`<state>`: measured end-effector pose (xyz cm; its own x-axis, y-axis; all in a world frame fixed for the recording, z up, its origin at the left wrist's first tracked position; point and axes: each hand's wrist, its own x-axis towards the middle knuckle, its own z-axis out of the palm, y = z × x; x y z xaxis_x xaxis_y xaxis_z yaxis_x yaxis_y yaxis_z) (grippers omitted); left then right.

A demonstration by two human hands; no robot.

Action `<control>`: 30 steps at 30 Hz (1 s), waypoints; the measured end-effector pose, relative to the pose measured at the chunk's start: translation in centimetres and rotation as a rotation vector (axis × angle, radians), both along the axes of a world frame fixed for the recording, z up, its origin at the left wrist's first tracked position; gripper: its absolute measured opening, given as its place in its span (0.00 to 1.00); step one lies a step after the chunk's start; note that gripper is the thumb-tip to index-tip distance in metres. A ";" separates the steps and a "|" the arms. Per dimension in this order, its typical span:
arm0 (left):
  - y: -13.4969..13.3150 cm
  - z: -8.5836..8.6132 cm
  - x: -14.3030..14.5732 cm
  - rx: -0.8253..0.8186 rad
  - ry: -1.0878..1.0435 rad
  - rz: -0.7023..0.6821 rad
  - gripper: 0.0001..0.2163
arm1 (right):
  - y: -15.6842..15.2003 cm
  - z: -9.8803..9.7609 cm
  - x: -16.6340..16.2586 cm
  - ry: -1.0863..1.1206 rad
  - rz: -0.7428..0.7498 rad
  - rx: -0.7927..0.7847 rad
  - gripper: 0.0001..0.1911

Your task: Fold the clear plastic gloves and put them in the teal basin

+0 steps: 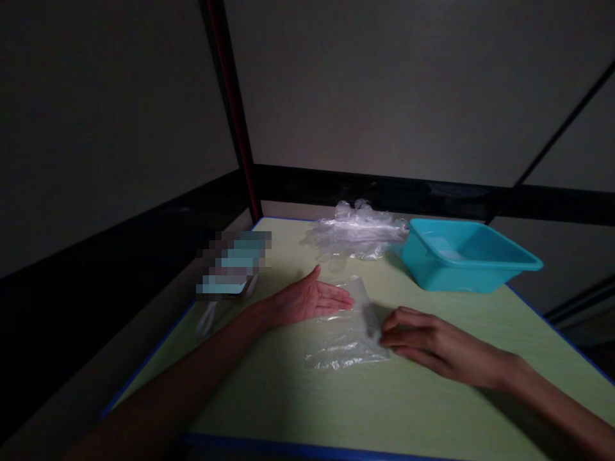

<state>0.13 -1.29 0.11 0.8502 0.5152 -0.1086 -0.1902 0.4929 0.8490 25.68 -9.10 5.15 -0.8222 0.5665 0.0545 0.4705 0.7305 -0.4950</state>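
Observation:
A clear plastic bag point(343, 346) lies flat on the table in front of me, wrinkled along its near edge. My left hand point(314, 301) is over its left part, fingers stretched out together, thumb raised and palm turned towards the right; nothing is gripped in it. At the bag's right edge is my right hand point(425, 339), its fingers curled and the fingertips pinched together on the plastic. The exact grip of these fingertips is partly blurred.
A pile of crumpled clear plastic point(358, 234) lies at the back of the pale green table point(269, 397). To its right stands a turquoise tub point(446, 275) with something pale inside. A pixelated object point(235, 266) with a white cord point(206, 319) is at left. Walls border the table.

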 end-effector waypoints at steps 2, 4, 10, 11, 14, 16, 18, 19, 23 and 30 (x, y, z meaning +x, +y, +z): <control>0.0 0.0 0.0 0.002 0.000 0.002 0.33 | -0.7 -0.6 0.5 -0.045 -0.006 0.041 0.17; 0.0 0.0 0.0 0.000 0.000 0.001 0.33 | -1.1 -1.5 1.1 -0.077 0.010 0.078 0.21; 0.1 0.0 -0.1 -0.034 -0.003 -0.010 0.34 | -1.2 -3.3 2.3 -0.060 0.084 0.196 0.26; 0.1 0.0 -0.1 -0.038 -0.002 -0.011 0.34 | -1.1 -3.4 2.4 -0.058 0.089 0.204 0.26; 0.2 0.0 -0.2 -0.042 -0.010 -0.023 0.34 | -1.0 -3.4 2.5 -0.073 0.095 0.235 0.24; 0.2 0.0 -0.2 -0.036 -0.017 -0.025 0.33 | -1.1 -3.3 2.5 -0.078 0.096 0.270 0.23; 0.1 0.0 -0.2 -0.032 -0.015 -0.022 0.33 | -1.1 -3.3 2.5 -0.075 0.095 0.306 0.22; 0.1 0.0 -0.3 -0.032 -0.012 -0.020 0.33 | -1.2 -3.3 2.5 -0.071 0.095 0.321 0.21; 0.1 0.0 -0.2 -0.028 -0.015 -0.020 0.33 | -1.4 -3.4 2.6 -0.068 0.087 0.348 0.21; 0.2 -0.2 -0.1 -0.017 -0.006 -0.022 0.34 | -1.4 -2.6 -0.8 -0.034 0.192 0.153 0.35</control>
<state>0.07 -1.11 -0.05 0.8617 0.4948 -0.1123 -0.1844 0.5115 0.8393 24.90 -10.46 2.57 -0.9169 0.3870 0.0979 0.3304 0.8734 -0.3578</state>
